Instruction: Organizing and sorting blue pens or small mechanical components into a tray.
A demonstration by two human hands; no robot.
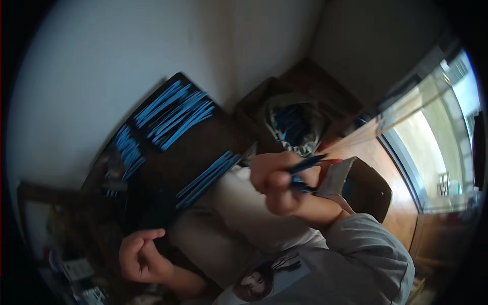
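My right hand (277, 183) is raised over my lap, its fingers closed around slim dark pen-like sticks (307, 163) with a little blue on them. Motion blur hides their exact kind and how many there are. To the lower left, my left hand (145, 256) hangs beside the dark table (183, 155), holding nothing that shows. Its index finger points out, while the other fingers curl loosely. Nearest to both hands, a small row of thin blue sticks (206, 180) lies along the table's near edge. Larger bundles of blue sticks (175, 114) cover the far side.
Behind the table stands a pale wall (117, 66). An open bag (300, 127) with dark contents sits beyond my right hand. An open cardboard box (368, 188) stands close to my right forearm. Cluttered items (76, 267) fill the lower left, and a bright window (427, 132) is at right.
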